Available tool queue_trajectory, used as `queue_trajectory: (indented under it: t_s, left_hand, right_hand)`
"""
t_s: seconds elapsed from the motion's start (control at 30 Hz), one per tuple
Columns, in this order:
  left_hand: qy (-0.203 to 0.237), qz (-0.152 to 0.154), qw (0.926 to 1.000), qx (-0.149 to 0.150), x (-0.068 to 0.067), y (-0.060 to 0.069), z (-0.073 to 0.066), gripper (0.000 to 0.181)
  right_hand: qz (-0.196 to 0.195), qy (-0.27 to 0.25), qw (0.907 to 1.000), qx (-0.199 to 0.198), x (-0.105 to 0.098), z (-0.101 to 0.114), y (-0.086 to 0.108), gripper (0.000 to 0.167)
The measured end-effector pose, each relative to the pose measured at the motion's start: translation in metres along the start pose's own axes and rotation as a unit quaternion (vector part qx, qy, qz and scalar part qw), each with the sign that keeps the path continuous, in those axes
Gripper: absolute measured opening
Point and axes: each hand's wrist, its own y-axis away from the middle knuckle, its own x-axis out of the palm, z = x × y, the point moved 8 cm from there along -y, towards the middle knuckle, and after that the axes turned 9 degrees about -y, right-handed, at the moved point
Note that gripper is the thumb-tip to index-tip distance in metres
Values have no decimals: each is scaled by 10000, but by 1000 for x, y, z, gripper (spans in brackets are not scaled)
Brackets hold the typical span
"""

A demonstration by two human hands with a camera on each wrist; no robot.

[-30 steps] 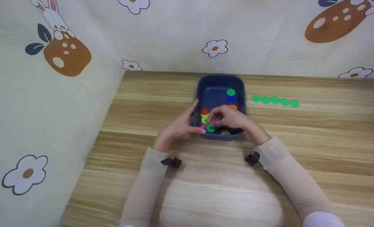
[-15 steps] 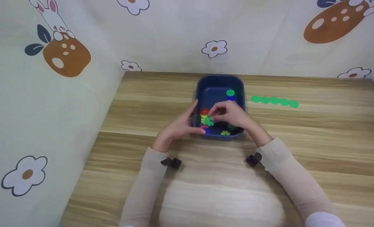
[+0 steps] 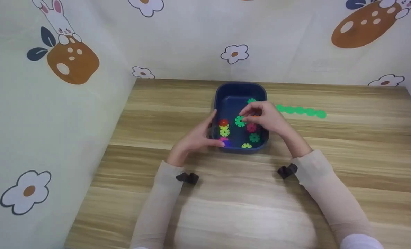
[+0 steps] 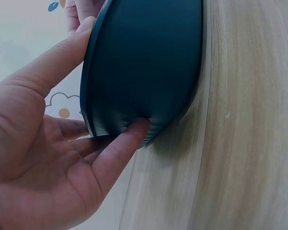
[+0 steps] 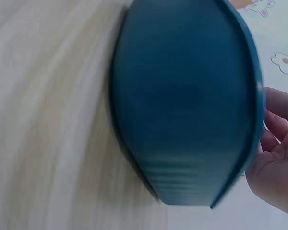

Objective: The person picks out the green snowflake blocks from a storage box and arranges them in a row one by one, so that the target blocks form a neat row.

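Observation:
A dark blue plastic box (image 3: 231, 110) stands on the table with several small notched discs inside. My left hand (image 3: 195, 138) grips its near left corner, thumb on the rim and fingers against the outer wall; in the left wrist view a fingertip (image 4: 141, 125) touches that wall. Over the box, my right hand (image 3: 266, 117) pinches a green notched disc (image 3: 240, 121) between thumb and fingers. In the right wrist view the box wall hides the disc. A red disc (image 3: 223, 123), a yellow disc (image 3: 224, 132) and a blue disc (image 3: 226, 143) lie near my left thumb.
To the right of the box, a row of joined green discs (image 3: 299, 110) lies on the wooden table (image 3: 357, 145). A dark green disc (image 3: 254, 137) and a yellow disc (image 3: 247, 146) lie in the box's near right part. A patterned cloth (image 3: 191, 41) stands behind.
My right hand has lifted the green disc away from the near left corner and carried it right and farther back. My left hand keeps its grip on the box.

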Motion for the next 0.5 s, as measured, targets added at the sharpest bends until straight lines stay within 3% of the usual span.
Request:
queue_trajectory:
  t_s: [0.13, 0.5]
  left_hand:
    - [142, 48, 9999, 28, 1, -1, 1, 115]
    - [207, 57, 9998, 11, 1, -1, 1, 117]
  right_hand:
    - [-216, -181, 9996, 101, -16, 0, 5, 17]
    - [-885, 33, 9960, 121, -71, 2, 25, 28]
